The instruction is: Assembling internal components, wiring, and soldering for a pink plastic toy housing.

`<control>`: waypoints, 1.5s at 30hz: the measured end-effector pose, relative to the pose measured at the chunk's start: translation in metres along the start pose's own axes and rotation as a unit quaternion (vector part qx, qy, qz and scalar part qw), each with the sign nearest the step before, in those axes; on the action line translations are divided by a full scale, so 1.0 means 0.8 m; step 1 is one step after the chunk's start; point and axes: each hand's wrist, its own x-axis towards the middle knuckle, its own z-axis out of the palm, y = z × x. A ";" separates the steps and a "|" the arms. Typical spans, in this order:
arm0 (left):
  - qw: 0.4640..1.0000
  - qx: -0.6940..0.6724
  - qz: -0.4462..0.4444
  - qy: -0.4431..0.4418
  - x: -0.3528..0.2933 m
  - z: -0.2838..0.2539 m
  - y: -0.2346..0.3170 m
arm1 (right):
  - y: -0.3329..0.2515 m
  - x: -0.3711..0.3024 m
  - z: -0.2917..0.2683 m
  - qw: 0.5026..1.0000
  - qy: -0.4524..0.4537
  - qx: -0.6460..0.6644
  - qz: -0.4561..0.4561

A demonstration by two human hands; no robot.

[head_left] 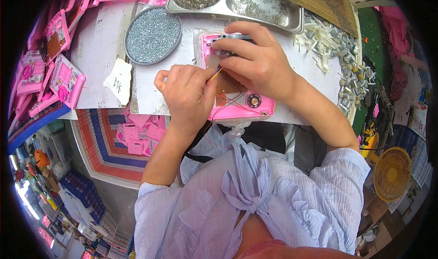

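1. Nearest the camera, at six o'clock, is the person's pale blue ruffled blouse [255, 199], both bare forearms rising from it.
2. Left hand [187, 97] is pinched shut on a thin yellow-tipped tool [216, 74], its point angled towards one o'clock.
3. Right hand [255, 60] lies flat over one pink plastic casing [246, 105] at twelve o'clock, fingers curled closed, pressing a small dark part against it.
4. Judged step: seating or wiring a component on the brown circuit board [228, 86]; the next move likely needs a steady tool tip and firm hold-down.
5. Count: one round tray of screws [153, 34] at eleven o'clock, one steel divided tray [237, 6] beyond, one yellow fan [392, 173] at four o'clock.
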 end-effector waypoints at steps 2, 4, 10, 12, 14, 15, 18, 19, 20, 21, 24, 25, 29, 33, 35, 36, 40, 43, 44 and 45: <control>1.000 -0.003 -0.005 -0.002 0.002 -0.002 -0.001 | 0.003 -0.004 -0.002 1.000 0.013 -0.010 -0.003; 1.000 -0.005 -0.014 -0.001 0.003 -0.006 0.000 | 0.003 -0.003 -0.005 1.000 0.015 -0.002 0.010; 1.000 -0.018 -0.014 0.000 -0.001 -0.010 -0.002 | 0.003 -0.004 -0.009 1.000 0.012 -0.002 0.019; 1.000 -0.016 -0.025 -0.001 -0.001 -0.011 -0.004 | 0.004 -0.005 -0.010 1.000 0.014 0.002 0.024; 0.999 -0.019 -0.034 0.002 -0.001 -0.012 -0.009 | 0.008 -0.008 -0.014 0.999 0.021 0.009 0.032; 0.999 -0.023 -0.038 0.004 -0.002 -0.011 -0.013 | 0.011 -0.011 -0.015 0.999 0.028 0.013 0.037; 0.998 -0.036 -0.049 0.005 -0.003 -0.010 -0.014 | 0.016 -0.018 -0.015 0.998 0.041 0.025 0.047; 0.998 -0.041 -0.053 0.004 -0.002 -0.010 -0.014 | 0.016 -0.020 -0.015 0.998 0.041 0.030 0.048; 0.996 -0.066 -0.064 0.004 -0.002 -0.010 -0.013 | 0.017 -0.020 -0.015 0.997 0.040 0.034 0.050; 0.993 -0.090 -0.075 0.004 -0.001 -0.009 -0.012 | 0.014 -0.018 -0.015 0.998 0.030 0.044 0.038; 0.970 -0.198 -0.143 0.011 0.003 -0.003 -0.009 | 0.009 -0.009 -0.015 0.998 -0.010 0.066 0.010; 0.956 -0.240 -0.170 0.015 0.005 -0.001 -0.008 | 0.009 -0.007 -0.016 0.997 -0.030 0.069 0.005; 0.941 -0.288 -0.178 0.021 0.015 0.002 -0.006 | 0.011 -0.002 -0.019 0.998 -0.029 0.056 -0.010; 0.981 -0.173 -0.093 0.005 0.017 -0.008 -0.007 | 0.014 -0.002 -0.012 0.999 0.019 0.039 0.032; 0.990 -0.132 -0.049 0.016 0.019 -0.008 -0.006 | 0.010 0.004 -0.006 0.998 0.013 0.041 0.039; 0.991 -0.122 -0.037 0.030 0.018 -0.004 -0.007 | 0.009 0.007 -0.004 0.998 0.004 0.048 0.040; 0.995 -0.091 -0.007 0.041 0.022 -0.007 -0.006 | 0.010 0.012 -0.004 0.997 -0.015 0.059 0.040; 0.995 -0.093 -0.005 0.037 0.018 -0.005 -0.012 | 0.012 0.008 -0.006 0.998 -0.010 0.058 0.037; 0.995 -0.094 -0.007 0.035 0.017 -0.004 -0.012 | 0.012 0.006 -0.006 0.998 -0.008 0.058 0.036; 0.995 -0.095 -0.010 0.032 0.016 -0.005 -0.012 | 0.012 0.005 -0.006 0.998 -0.005 0.060 0.036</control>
